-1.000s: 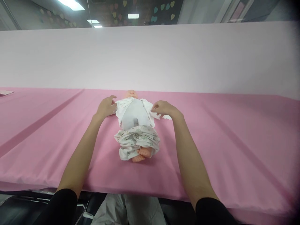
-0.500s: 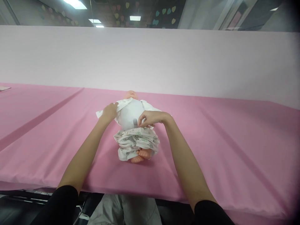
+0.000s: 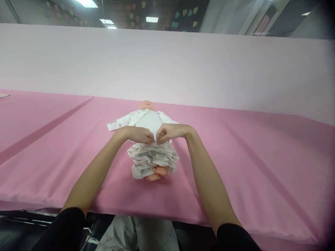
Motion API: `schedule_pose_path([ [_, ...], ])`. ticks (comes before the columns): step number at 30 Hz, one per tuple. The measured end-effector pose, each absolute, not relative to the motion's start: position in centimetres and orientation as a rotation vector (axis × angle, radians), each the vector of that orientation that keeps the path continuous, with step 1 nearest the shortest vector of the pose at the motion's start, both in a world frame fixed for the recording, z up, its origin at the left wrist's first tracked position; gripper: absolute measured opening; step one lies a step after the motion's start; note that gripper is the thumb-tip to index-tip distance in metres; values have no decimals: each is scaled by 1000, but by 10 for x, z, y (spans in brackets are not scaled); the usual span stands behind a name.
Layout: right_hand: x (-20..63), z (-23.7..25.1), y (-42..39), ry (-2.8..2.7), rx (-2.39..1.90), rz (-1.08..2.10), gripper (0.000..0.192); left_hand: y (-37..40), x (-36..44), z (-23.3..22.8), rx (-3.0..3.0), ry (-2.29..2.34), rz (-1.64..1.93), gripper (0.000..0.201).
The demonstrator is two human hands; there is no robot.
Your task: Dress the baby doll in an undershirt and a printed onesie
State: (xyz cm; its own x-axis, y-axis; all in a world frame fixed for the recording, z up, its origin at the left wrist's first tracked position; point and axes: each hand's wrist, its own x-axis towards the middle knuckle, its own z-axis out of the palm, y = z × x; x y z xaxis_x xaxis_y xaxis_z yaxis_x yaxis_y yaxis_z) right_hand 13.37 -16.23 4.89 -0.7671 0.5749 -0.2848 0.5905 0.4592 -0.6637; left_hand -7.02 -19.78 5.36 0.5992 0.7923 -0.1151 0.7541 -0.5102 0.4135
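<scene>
A doll (image 3: 149, 139) lay on its back on the pink table (image 3: 235, 167), head away from the person and feet toward them, roughly in the middle of the view. Its pale head (image 3: 146, 105) showed just above a white chest (image 3: 150, 120), and its bare feet (image 3: 157, 173) stuck out at the near end. A white printed top (image 3: 123, 121) lay open on both sides of the chest, with one sleeve spread flat on the table to the left. Printed trousers (image 3: 153, 158) were bunched in folds around the legs, just above the feet. Both hands met at the doll's waist, where the chest ended and the bunched cloth began. The left hand (image 3: 138, 134) had its fingers curled down and pinched together on the upper edge of the trousers. The right hand (image 3: 167, 132) mirrored it, fingers bent and closed on the same edge, with the knuckles of the two hands almost touching. What exactly lay between the fingertips could not be made out, since the hands covered it. Both forearms reached out bare from black sleeves (image 3: 65, 228) at the near table edge. Behind the table stood a pale wall (image 3: 183, 66), and above it hung a dark board with coloured hearts (image 3: 180, 15) and ceiling lights (image 3: 151, 19). A small flat thing lay at the far left edge of the table, too cut off to tell.
</scene>
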Motion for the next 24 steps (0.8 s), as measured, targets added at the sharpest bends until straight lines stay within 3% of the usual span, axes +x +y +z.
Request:
schedule_pose_path([
  [3,133,46,-160,2752,1083,-1331,23,-192,-72,51,2317,1113,-60,20],
  [7,133,39,-153,2741,1354,-1572,24,-181,-79,50,2312,1415,69,31],
  [13,137,19,-137,2792,1859,-1426,25,-161,-90,36,2357,1486,95,28],
  [19,132,0,-121,2722,2224,-1548,31,-145,-98,17,2317,1567,470,21],
  [24,129,-9,-115,2823,2348,-1258,28,-133,-99,2,2293,1595,671,18],
])
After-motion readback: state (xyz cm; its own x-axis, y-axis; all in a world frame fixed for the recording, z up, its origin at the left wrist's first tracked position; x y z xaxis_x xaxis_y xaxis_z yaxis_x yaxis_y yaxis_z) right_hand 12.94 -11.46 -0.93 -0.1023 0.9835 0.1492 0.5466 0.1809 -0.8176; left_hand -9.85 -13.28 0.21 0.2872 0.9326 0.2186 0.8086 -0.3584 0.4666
